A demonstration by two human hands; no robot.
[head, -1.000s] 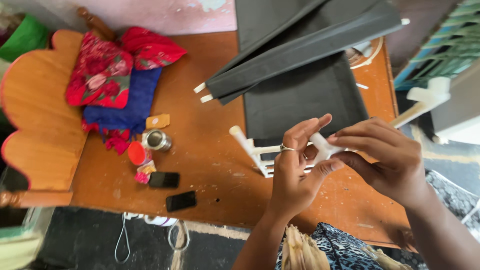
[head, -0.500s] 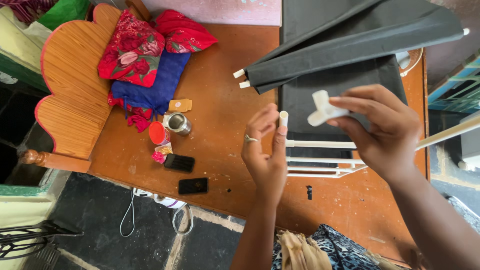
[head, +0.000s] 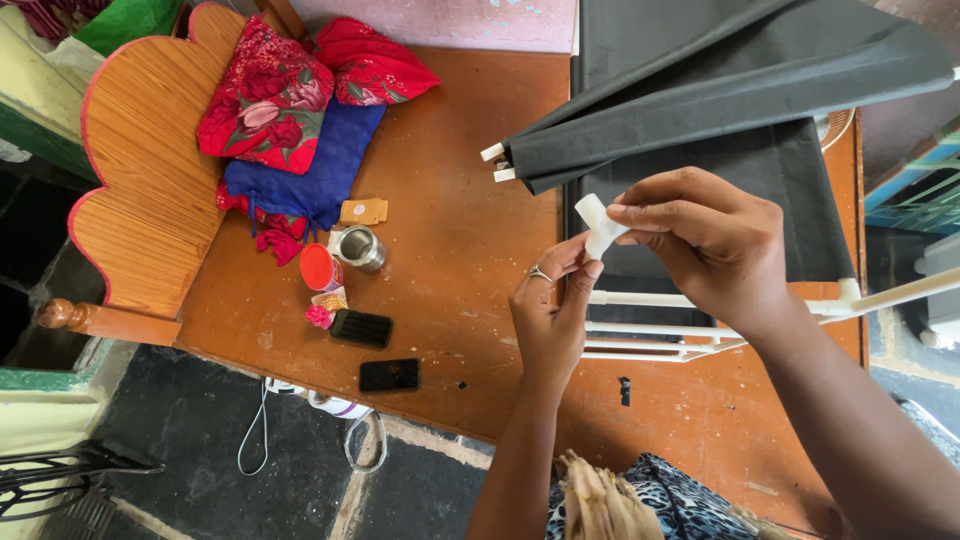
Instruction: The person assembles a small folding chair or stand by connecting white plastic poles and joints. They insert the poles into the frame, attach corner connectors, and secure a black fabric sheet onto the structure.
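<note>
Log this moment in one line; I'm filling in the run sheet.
left hand: touching connector | right hand: pinching white connector | under hands: white tubes, black fabric | surface: wooden table

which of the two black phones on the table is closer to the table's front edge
The smaller black phone, lying nearest the front edge. The other phone sits farther back, beside the red cup.

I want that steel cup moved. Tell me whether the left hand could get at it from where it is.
Probably yes: the left hand only pinches the white connector, and bare tabletop lies between it and the steel cup.
</note>
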